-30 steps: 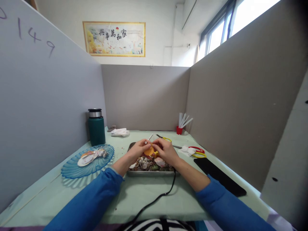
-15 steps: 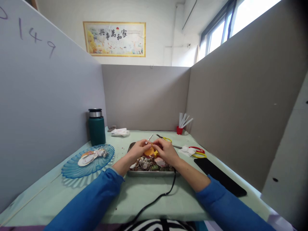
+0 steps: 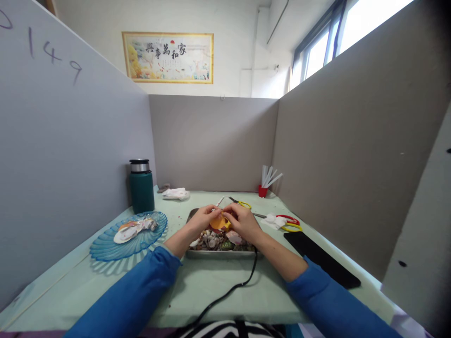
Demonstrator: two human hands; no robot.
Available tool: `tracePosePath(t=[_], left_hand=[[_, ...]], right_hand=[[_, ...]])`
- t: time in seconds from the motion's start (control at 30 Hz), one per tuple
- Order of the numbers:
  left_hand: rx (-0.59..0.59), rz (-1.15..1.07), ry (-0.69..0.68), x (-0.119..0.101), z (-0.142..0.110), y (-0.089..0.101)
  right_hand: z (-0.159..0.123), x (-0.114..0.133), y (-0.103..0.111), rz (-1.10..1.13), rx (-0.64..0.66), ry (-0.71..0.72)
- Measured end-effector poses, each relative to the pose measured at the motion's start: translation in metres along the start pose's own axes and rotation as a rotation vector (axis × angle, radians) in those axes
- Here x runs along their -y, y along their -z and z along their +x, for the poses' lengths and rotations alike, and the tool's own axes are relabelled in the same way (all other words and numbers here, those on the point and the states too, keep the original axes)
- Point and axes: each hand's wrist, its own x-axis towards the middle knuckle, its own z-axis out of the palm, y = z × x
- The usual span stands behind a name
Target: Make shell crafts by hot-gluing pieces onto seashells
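Observation:
Over a metal tray (image 3: pixel 225 255), my left hand (image 3: pixel 204 218) and my right hand (image 3: pixel 243 220) meet, fingertips pinched close together. Between them is an orange rounded piece (image 3: pixel 217 222) that looks like a shell, its upper edge at my fingers. A small yellow piece (image 3: pixel 227 224) shows just under my right fingers; whether it is held or lies in the tray I cannot tell. Small shells (image 3: pixel 212 240) in grey, white and brown fill the tray, with a larger pinkish shell (image 3: pixel 234 237) at the right. My fingertips partly hide what they grip.
On the left stand a blue fluted plate (image 3: pixel 105 251) bearing joined shells and a green flask (image 3: pixel 141 192). To the right lie red and yellow scissors (image 3: pixel 292 224), white tissue (image 3: pixel 274 220) and a black phone-like slab (image 3: pixel 322 259). Yellow-handled pliers (image 3: pixel 244 204), a red cup (image 3: pixel 262 191) of white sticks and a black cord (image 3: pixel 229 293) are around.
Very little differs. My fingers shift slightly around the orange piece, and my right fingertips draw a bit lower. The tray and everything around it stay put.

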Motion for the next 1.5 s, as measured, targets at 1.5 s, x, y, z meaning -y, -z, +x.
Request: tracePosePath(t=[1.5], left_hand=[[-0.053,0.047,-0.012,0.002,0.003,0.001]], right_hand=[[0.000,-0.003,0.001,0.003,0.045,-0.029]])
